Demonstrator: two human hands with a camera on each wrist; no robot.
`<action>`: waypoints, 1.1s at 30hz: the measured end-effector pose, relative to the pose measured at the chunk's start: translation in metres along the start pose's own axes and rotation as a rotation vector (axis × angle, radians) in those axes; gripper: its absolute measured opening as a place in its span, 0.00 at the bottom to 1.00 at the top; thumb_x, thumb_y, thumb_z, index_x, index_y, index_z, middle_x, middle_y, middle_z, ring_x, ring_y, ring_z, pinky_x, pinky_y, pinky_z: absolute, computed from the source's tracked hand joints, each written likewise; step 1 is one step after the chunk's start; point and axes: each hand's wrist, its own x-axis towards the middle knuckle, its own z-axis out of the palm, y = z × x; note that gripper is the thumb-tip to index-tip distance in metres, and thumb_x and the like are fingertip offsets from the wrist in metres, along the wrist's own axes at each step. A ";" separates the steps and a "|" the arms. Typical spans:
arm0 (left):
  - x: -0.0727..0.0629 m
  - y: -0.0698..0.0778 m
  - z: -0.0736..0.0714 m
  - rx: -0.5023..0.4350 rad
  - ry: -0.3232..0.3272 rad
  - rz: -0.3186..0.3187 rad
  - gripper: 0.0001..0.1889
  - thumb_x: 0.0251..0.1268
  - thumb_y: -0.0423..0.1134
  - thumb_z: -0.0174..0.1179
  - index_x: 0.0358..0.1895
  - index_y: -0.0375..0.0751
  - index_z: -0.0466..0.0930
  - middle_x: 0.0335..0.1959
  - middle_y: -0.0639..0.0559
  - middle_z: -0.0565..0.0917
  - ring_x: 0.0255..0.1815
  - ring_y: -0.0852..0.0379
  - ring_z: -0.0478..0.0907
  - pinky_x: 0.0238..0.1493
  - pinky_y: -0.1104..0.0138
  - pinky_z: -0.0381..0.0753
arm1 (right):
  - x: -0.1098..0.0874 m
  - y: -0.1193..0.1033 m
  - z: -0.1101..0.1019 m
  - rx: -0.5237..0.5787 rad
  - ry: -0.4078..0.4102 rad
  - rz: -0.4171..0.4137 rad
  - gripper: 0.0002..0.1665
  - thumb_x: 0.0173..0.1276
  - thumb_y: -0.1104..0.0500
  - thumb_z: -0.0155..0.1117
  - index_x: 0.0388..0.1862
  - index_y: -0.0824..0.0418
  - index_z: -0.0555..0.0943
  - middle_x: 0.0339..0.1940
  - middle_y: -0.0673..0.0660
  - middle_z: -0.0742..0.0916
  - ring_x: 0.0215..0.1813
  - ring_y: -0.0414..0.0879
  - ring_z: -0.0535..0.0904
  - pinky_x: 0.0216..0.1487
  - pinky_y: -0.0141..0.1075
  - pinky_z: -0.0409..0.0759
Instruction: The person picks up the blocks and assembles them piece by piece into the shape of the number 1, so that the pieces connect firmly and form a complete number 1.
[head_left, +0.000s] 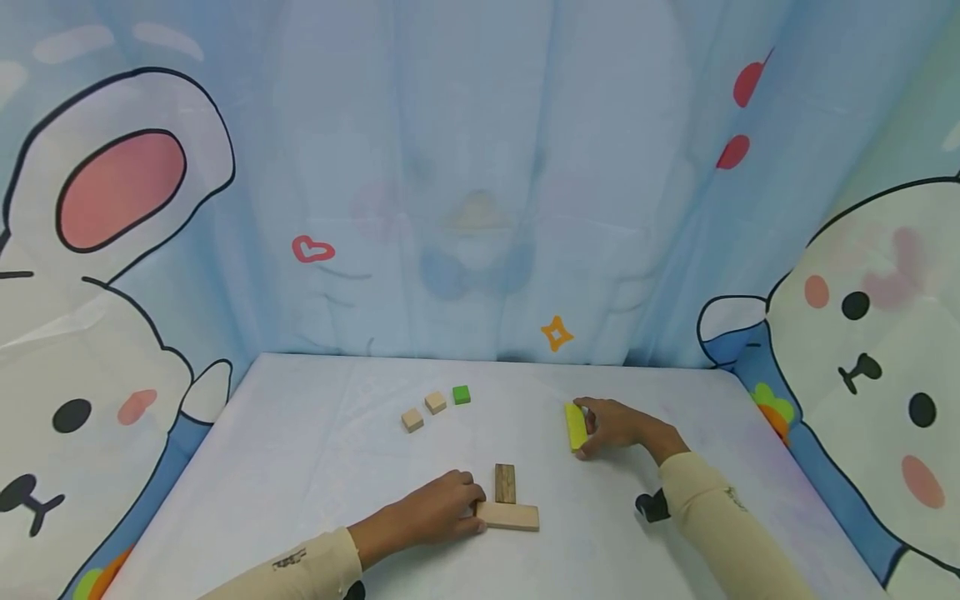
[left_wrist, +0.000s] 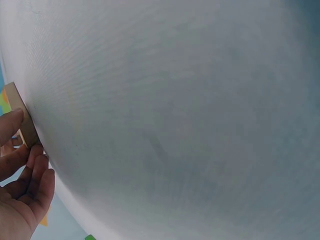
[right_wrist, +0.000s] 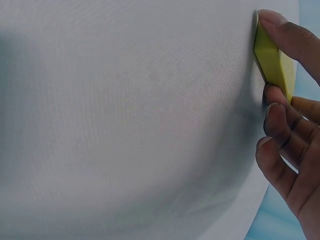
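Note:
My left hand [head_left: 444,510] pinches the left end of a long pale wooden block [head_left: 513,517], which lies crosswise near the front of the table. Behind that block's middle, a darker brown wooden block [head_left: 505,483] points away from me, forming a T shape with it in the head view. Farther right, my right hand [head_left: 621,427] grips a yellow block [head_left: 575,428] by its two ends, thumb at the near end. In the right wrist view, the yellow block [right_wrist: 271,57] shows slanted faces, with the thumb at one end and a fingertip at the other.
Toward the back left of the white table [head_left: 315,467] lie two pale wooden cubes [head_left: 412,420] and a green block [head_left: 461,394], in a slanting row. A printed curtain [head_left: 480,125] hangs behind the table's back edge. Black wrist gear [head_left: 654,506] shows beside the right sleeve.

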 end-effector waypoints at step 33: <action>0.001 0.001 -0.001 -0.008 -0.011 -0.003 0.17 0.66 0.49 0.67 0.51 0.43 0.85 0.36 0.61 0.79 0.35 0.71 0.68 0.39 0.77 0.73 | -0.002 -0.002 -0.002 0.000 0.061 -0.045 0.63 0.46 0.42 0.84 0.74 0.66 0.63 0.40 0.52 0.79 0.45 0.46 0.73 0.48 0.41 0.77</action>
